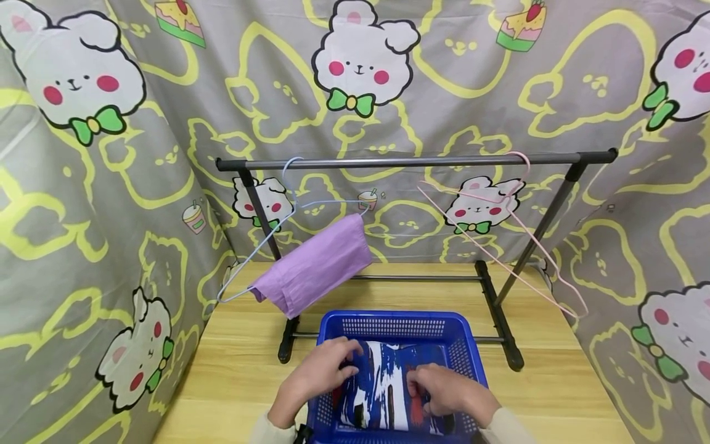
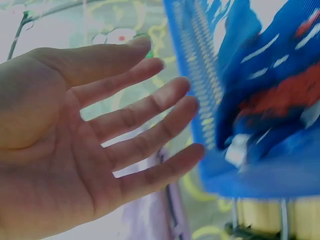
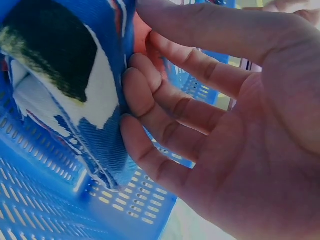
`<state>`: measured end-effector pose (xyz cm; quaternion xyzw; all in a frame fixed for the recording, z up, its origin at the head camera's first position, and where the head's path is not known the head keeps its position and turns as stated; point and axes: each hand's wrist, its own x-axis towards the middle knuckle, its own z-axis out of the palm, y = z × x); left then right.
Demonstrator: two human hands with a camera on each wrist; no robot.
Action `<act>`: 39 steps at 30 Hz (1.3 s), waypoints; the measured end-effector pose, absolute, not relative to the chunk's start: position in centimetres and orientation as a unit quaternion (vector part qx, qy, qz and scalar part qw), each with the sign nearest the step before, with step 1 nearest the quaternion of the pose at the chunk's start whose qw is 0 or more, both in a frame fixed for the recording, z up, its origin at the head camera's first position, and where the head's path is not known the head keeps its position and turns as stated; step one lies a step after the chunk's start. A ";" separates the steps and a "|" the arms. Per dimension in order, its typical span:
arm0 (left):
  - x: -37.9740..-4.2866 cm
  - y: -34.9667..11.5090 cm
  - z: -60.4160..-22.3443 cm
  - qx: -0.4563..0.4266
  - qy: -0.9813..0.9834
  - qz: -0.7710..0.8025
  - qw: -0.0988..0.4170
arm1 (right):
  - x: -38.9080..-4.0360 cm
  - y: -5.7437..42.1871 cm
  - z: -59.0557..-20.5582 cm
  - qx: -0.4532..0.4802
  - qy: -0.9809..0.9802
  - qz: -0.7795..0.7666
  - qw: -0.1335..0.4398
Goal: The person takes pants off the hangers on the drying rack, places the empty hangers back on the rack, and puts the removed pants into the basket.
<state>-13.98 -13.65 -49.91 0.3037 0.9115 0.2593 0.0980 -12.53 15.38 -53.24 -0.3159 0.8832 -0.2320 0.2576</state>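
Observation:
A folded cloth with blue, white, red and black brush-stroke patches lies in the blue plastic basket. My right hand is over its right part; in the right wrist view, curled fingertips meet the edge of the folded cloth, with the thumb above them. My left hand hovers at the basket's left side. The left wrist view shows the left hand with spread, relaxed fingers and a bare palm, its fingertips close to the basket wall.
A dark metal rack stands behind the basket on a wooden table. From its bar hang a blue hanger bearing a purple cloth and a bare pink hanger. A patterned grey curtain surrounds the table.

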 end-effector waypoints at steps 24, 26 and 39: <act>-13.8 -20.2 -41.7 0.165 0.838 0.338 -0.395 | -13.8 13.4 -50.8 -0.350 0.872 -0.274 0.207; -14.1 -20.9 -41.3 0.148 0.825 0.340 -0.426 | -14.1 12.9 -50.1 -0.353 0.869 -0.285 0.195; -15.2 -24.1 -41.6 0.049 0.823 0.366 -0.431 | -17.5 7.2 -46.5 -0.341 0.848 -0.402 0.057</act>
